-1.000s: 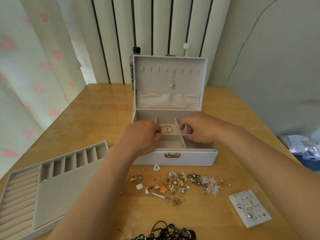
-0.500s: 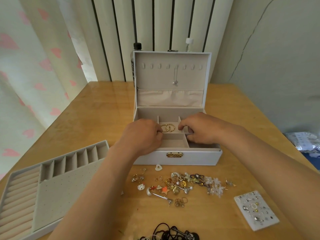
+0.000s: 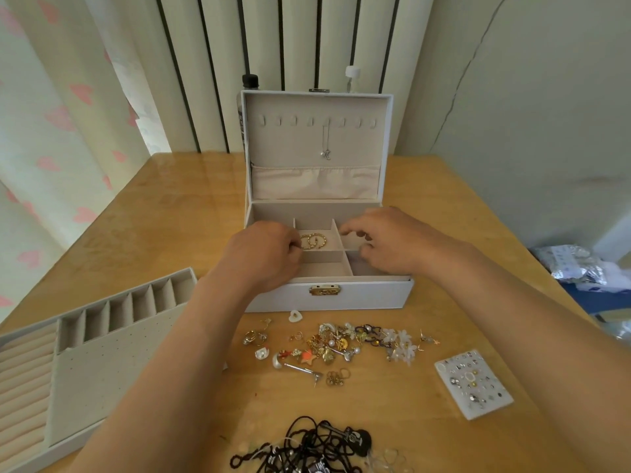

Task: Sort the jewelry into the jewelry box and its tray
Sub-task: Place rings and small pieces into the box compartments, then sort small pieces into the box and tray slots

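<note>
Fingers of left hand curl at gold hoop earrings, grip unclear, likely seating them in jewelry box; right hand slack.

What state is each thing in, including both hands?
Jewelry box: open, lid upright.
Necklace: hanging from a lid hook.
Gold hoops: lying in the middle rear compartment.
Tray: out of the box, on the table.
Loose jewelry: piled on the table before the box.
Left hand: fingers curled beside the hoops, grip unclear.
Right hand: loosely curled over the right compartments.
</note>
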